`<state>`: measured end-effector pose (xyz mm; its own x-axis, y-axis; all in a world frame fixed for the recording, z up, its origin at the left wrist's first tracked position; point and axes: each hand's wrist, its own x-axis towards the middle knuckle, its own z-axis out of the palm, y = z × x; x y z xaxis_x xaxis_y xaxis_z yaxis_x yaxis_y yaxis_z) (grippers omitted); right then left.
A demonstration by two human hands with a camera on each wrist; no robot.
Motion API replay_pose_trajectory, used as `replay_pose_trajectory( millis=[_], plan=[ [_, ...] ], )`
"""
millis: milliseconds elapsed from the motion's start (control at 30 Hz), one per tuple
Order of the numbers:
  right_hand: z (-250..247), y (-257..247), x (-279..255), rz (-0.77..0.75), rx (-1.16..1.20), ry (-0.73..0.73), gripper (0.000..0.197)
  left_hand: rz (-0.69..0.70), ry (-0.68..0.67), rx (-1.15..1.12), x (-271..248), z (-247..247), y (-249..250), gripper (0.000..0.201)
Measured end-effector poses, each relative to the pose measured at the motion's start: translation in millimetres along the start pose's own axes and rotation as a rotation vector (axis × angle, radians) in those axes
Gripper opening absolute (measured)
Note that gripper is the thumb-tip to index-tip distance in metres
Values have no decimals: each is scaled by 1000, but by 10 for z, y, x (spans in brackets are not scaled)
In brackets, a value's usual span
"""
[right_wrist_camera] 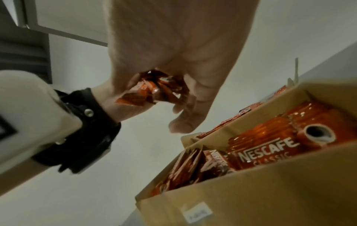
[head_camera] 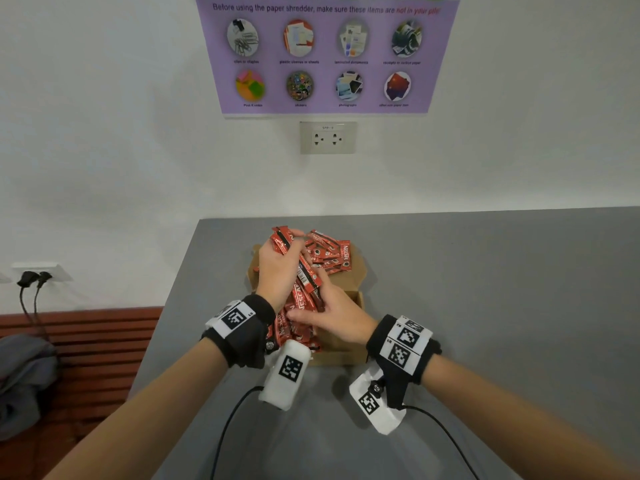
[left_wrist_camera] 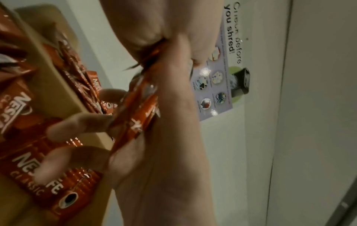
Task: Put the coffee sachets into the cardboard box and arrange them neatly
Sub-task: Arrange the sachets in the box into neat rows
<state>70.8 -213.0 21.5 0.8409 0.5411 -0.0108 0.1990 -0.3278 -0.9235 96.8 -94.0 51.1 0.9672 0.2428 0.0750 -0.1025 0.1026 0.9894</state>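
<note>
Both hands met over the cardboard box, which sat on the grey table near the person. The left hand was raised, back toward the head camera, its fingers curled tightly round a bundle of coffee sachets that ran lengthwise from the far side down toward the wrist. In the left wrist view the fingers wrapped across the red packets and pressed them against the palm. The right hand came in from the right, lying lower and flatter, and its fingers closed on the near end of the same bundle (the thumb stretched leftward under the packets). From the right wrist view the crumpled sachet ends poked out between the two hands, just above the open box.

More sachets lay inside the box, some standing on edge along its left side, others flat. A loose heap of sachets rested past the hands, over the box's far flap.

On the white wall beyond hung a purple poster above a socket.
</note>
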Motion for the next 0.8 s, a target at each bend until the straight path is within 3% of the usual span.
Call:
replay_pose_trajectory(
  millis=[100, 167, 233, 367, 533, 667, 733, 800],
  plan=[
    [12, 2, 51, -8, -4, 82, 64, -23, 35, -53, 17, 37, -2, 20],
    [27, 5, 96, -24, -2, 143, 56, -76, 49, -109, 19, 53, 0, 40],
    [48, -4, 124, -38, 5, 185, 65, -123, 18, -150, 5, 74, 10, 47],
    [35, -27, 167, -17, -14, 183, 84, -131, -64, -147, -66, 63, 43, 26],
    [-17, 0, 154, -7, -110, 156, 94, -108, -80, 36, -108, 21, -49, 46],
    [-92, 38, 106, -2, -111, 109, 92, -106, -39, 10, -84, -25, -80, 23],
    [-136, 45, 63, 22, -109, 129, 75, -88, -21, 2, -57, -62, -99, 10],
    [-184, 36, 25, -4, -209, 197, 54, -85, -20, 4, -36, -82, -130, 9]
  ],
)
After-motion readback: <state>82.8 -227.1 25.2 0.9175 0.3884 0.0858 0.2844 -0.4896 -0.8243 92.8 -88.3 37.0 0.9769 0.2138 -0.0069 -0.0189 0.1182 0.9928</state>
